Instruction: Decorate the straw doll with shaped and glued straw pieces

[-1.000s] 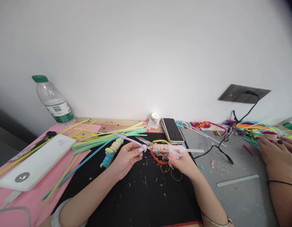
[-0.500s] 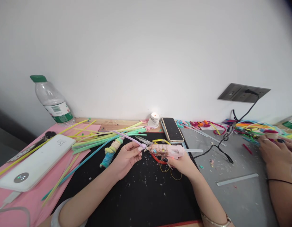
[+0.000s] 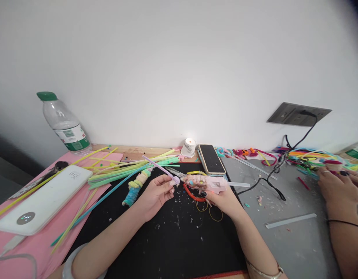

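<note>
My left hand (image 3: 158, 193) pinches a purple pipe cleaner (image 3: 160, 167) near its curled lower end, and the straight part points up to the left. In my right hand (image 3: 222, 199) is a pale pink glue gun (image 3: 216, 184), its front decorated with fuzzy wrapping and a clear glue stick (image 3: 239, 184) sticking out of its back. The gun's nozzle points left toward the purple curl, with a small gap between them. Scissors (image 3: 175, 171) lie behind the gun, partly hidden. A red-orange pipe cleaner loop (image 3: 193, 195) rests beneath it.
Left of my hand lie a wrapped pipe cleaner roll (image 3: 135, 188) and a bundle of pipe cleaners (image 3: 120, 174). A power bank (image 3: 45, 199), bottle (image 3: 70, 128), paper cup (image 3: 189, 147) and phone (image 3: 211, 159) stand around. At right, another person's hands (image 3: 338, 186) work near a black cord (image 3: 273, 184).
The glue gun's nozzle has drawn back slightly to the right from the purple pipe cleaner. The pipe cleaner's upper tip has shifted a little right and down.
</note>
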### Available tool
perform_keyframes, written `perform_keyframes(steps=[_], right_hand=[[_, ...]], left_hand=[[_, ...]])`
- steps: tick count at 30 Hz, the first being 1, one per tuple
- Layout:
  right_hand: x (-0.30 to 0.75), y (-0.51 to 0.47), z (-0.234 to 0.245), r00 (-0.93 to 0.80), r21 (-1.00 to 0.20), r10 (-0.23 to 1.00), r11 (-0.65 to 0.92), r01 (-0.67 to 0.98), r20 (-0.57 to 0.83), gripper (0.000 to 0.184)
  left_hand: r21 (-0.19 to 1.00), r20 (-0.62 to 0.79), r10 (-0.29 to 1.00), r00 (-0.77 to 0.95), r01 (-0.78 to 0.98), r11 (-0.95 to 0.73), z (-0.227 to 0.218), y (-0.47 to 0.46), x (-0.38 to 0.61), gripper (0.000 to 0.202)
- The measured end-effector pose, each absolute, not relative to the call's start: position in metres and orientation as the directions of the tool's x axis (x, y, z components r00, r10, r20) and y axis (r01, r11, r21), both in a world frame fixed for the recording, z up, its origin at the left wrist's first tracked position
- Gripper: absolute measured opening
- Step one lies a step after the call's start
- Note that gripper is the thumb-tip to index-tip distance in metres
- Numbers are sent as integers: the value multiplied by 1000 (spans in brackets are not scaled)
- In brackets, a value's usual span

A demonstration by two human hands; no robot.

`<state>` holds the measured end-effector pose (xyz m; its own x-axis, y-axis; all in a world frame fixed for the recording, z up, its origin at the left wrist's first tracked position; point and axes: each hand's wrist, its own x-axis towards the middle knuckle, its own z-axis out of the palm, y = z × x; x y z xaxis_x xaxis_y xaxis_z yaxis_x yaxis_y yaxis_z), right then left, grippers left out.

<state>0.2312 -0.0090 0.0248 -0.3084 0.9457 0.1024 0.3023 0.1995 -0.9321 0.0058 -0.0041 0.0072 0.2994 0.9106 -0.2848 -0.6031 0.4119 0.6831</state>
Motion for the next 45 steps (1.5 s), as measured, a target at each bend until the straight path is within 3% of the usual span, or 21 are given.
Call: perform_keyframes(steps=[14, 26, 33, 45], right_hand=[[229, -10, 28, -353, -923, 928, 236, 304, 121, 14], [229, -10, 28, -363, -921, 923, 248, 300, 130, 21], [231, -10, 26, -309, -920, 943, 223, 323, 120, 19], [231, -11, 30, -353, -935, 928, 221, 278, 115, 28]], left_hand=[[688, -279, 917, 286, -606, 399, 6, -4, 6, 25], [706, -273, 920, 282, -591, 390, 4, -4, 5, 25], [688, -283, 915, 288, -603, 403, 5, -4, 6, 25], [694, -252, 866, 433, -543, 473, 4, -6, 4, 20]])
